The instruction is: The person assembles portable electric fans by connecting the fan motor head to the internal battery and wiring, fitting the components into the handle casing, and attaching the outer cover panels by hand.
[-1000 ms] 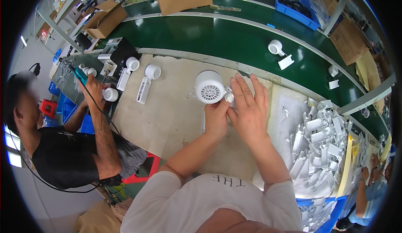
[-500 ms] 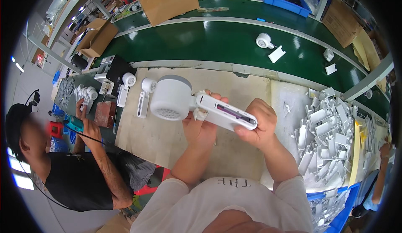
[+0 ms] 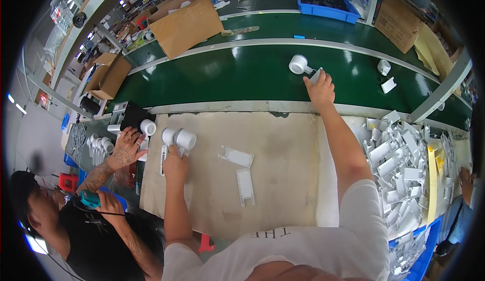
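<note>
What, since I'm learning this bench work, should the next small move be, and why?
Probably draw the flat white piece toward the mat with the right hand, since that hand is at the piece, on the green surface beside a round-headed device, while the left hand is at another device.

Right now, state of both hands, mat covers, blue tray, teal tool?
Left hand: at white handheld fan, grip unclear
Right hand: touching white belt cover, grip unclear
Two white covers on beige mat: lying flat
Blue tray: open, loaded
Teal corded tool: in co-worker's hand
</note>
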